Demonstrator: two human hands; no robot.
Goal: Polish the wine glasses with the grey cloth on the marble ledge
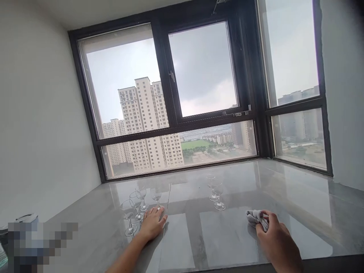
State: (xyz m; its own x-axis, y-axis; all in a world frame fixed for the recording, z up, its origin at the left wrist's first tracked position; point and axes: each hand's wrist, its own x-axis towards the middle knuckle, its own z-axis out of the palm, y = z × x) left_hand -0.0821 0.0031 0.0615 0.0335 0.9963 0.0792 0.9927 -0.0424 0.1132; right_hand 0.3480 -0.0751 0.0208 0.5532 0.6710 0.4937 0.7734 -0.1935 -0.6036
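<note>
My left hand [153,224] lies low on the glossy grey ledge [182,242], fingers stretched forward and thumb apart. Just beyond its fingertips stands a clear stemmed glass [156,194]; the fingers partly hide its foot, and I cannot tell whether they touch it. More upright stemmed glasses, among them a front one [128,216] and a taller-looking one [136,201], stand close to the left of this hand. At the right, my right hand [277,239] pinches a bunched grey-white cloth [256,218] at the ledge surface.
Two stemmed glasses, the nearer one [218,195] overlapping the other [211,184], stand mid-ledge between my hands. Dark-framed windows [167,94] rise behind the ledge. A white wall [48,113] bounds the left. Partly blurred items [27,220] sit at the lower left.
</note>
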